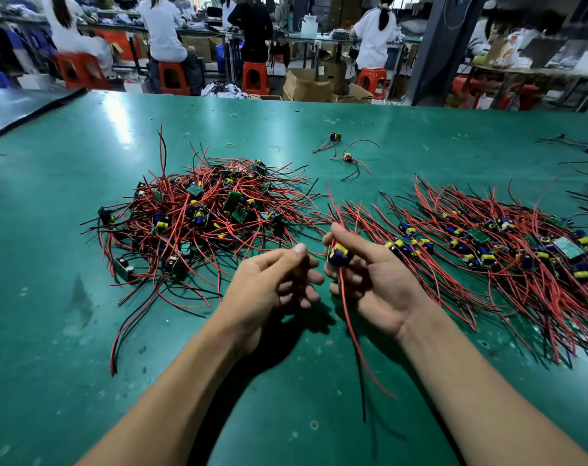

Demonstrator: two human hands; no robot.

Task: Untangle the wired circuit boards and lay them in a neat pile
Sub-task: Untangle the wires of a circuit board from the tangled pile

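Fingers [363, 245] of the right hand [373, 280] pinch a small yellow-and-blue-capped circuit board with trailing red wires [338, 255] above the green table mat [84, 331], the left hand [272, 280] loosely curled and seemingly empty; apparently untangled, the board probably needs laying wire-aligned on the combed right-side pile of wired boards [487, 243].

Both forearms reach forward; left hand [275, 280] loosely curled, right hand [373, 280] palm-up, fingers [353, 242] gripping a small wired circuit board [338, 255].

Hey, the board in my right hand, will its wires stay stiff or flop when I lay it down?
Probably flop: its red and black wires hang in loose curves below the right hand. The board seems light, held by fingertips alone. The trailing ends could snag the laid-out pile beside it.
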